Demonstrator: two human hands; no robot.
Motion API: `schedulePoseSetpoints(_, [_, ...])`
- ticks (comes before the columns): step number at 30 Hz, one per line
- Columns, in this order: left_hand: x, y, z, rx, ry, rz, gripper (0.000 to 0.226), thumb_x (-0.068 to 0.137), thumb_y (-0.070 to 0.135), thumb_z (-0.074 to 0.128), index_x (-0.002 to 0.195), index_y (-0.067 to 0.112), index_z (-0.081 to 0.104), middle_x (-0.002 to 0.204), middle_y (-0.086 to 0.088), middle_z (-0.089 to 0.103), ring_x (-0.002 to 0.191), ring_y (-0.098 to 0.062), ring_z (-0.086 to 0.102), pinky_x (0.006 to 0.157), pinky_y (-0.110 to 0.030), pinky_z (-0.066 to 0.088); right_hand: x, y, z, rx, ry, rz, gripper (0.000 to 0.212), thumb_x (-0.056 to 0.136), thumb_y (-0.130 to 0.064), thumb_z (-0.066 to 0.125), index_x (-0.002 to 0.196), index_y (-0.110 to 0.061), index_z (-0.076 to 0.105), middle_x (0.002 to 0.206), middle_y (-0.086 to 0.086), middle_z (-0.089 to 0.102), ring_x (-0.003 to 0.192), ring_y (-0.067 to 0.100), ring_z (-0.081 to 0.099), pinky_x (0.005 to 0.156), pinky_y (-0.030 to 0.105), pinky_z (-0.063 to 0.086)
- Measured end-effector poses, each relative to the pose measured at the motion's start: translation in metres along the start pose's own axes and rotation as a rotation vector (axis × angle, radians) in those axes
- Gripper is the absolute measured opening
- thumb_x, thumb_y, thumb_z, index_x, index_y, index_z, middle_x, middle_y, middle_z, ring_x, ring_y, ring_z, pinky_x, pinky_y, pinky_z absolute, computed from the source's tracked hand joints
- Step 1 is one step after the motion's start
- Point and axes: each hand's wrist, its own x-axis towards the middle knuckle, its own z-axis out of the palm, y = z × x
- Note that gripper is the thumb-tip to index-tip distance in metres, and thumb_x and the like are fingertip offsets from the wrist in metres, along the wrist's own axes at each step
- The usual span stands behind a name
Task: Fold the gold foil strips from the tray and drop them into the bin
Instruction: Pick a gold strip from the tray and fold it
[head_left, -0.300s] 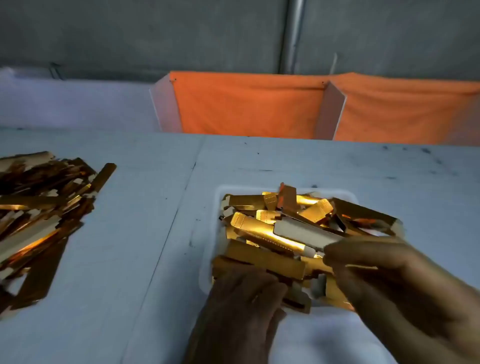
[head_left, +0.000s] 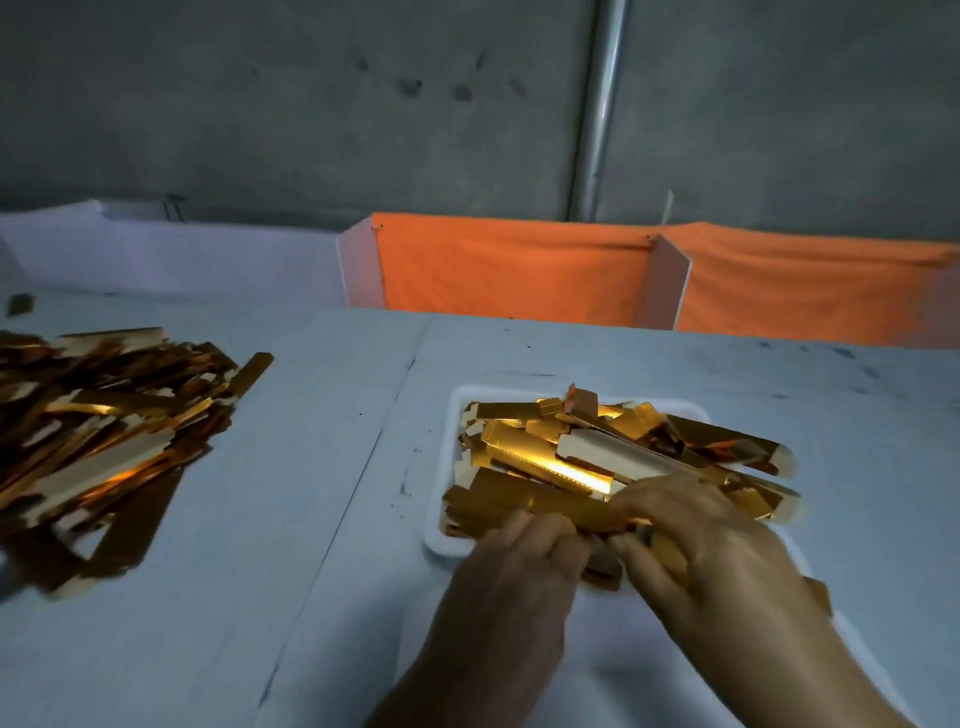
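Grey table (head_left: 260, 597): gold strip (head_left: 524, 501) pinched between both hands' fingers (head_left: 561, 540).

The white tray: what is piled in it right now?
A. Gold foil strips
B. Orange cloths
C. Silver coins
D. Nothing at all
A: the white tray is heaped with shiny gold foil strips, and the left hand and right hand both grip strips at its near edge.
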Motion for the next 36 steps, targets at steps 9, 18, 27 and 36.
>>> schedulePoseSetpoints(9, [0.021, -0.005, 0.002, 0.213, -0.16, -0.072, 0.031, 0.097, 0.017, 0.044, 0.127, 0.018, 0.051, 0.123, 0.0, 0.054, 0.112, -0.015, 0.035, 0.08, -0.023, 0.028, 0.005, 0.022, 0.036, -0.12, -0.187, 0.038, 0.018, 0.095, -0.035, 0.05, 0.112, -0.036, 0.056, 0.118, -0.015, 0.051, 0.107, 0.003, 0.045, 0.089, 0.015, 0.04])
schedulePoseSetpoints(18, [0.033, -0.009, 0.003, 0.291, -0.12, -0.011, 0.032, 0.094, 0.035, 0.044, 0.118, 0.018, 0.059, 0.116, 0.002, 0.055, 0.11, -0.015, 0.037, 0.093, -0.03, 0.03, 0.007, 0.039, 0.043, -0.039, -0.185, 0.102, 0.022, 0.094, -0.029, 0.057, 0.116, -0.032, 0.06, 0.116, -0.012, 0.054, 0.1, 0.002, 0.05, 0.084, 0.01, 0.042])
schedulePoseSetpoints(27, [0.04, 0.018, -0.02, 0.161, 0.156, 0.008, 0.012, 0.085, 0.019, 0.066, 0.092, 0.01, 0.069, 0.089, -0.002, 0.062, 0.091, -0.02, 0.052, 0.073, -0.035, 0.05, 0.005, 0.036, 0.019, 0.345, -0.033, 0.221, 0.01, 0.089, -0.026, 0.065, 0.088, -0.036, 0.064, 0.092, -0.016, 0.064, 0.084, -0.001, 0.057, 0.071, 0.009, 0.046])
schedulePoseSetpoints(36, [0.007, 0.046, -0.027, -0.254, 0.288, -0.329, 0.044, 0.08, 0.042, 0.069, 0.121, 0.035, 0.058, 0.11, 0.023, 0.049, 0.109, 0.001, 0.038, 0.091, -0.02, 0.039, -0.006, 0.022, -0.016, 0.835, -0.045, 0.153, 0.029, 0.083, 0.001, 0.066, 0.075, -0.026, 0.07, 0.092, -0.007, 0.07, 0.085, 0.024, 0.065, 0.072, 0.049, 0.056])
